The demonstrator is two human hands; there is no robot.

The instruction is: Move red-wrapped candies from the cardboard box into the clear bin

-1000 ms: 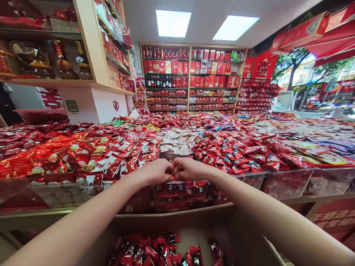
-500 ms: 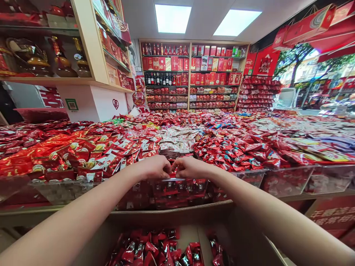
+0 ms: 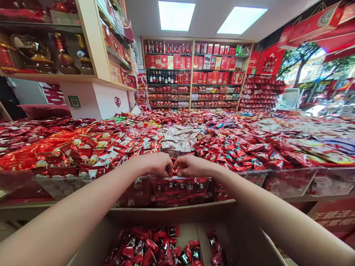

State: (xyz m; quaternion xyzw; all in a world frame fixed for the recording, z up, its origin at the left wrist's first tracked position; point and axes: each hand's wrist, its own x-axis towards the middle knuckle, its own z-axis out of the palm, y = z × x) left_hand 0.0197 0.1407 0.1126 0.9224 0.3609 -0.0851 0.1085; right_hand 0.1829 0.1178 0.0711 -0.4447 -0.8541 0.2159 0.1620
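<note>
My left hand [image 3: 162,164] and my right hand [image 3: 189,165] are close together over the front of a clear plastic bin [image 3: 180,201]. Both have curled fingers pointing down among red-wrapped candies [image 3: 181,186], and a bit of red wrapper shows between them. The fingertips are partly hidden, so what each hand pinches cannot be made out. Below my forearms stands an open cardboard box [image 3: 172,211], with more red and black wrapped candies [image 3: 149,247] on its bottom and part of its base bare.
Heaps of wrapped sweets [image 3: 238,147] spread across the display on both sides. White packets [image 3: 180,136] lie just beyond my hands. More clear bins [image 3: 291,183] line the front edge. A shelf unit [image 3: 192,74] with bottles and red boxes stands at the back, and a cabinet [image 3: 91,44] juts in at left.
The view has shifted slightly. Both hands stay over the same bin, with fingers still curled down; the right hand's fingers have shifted a little. The candies in the box look the same.
</note>
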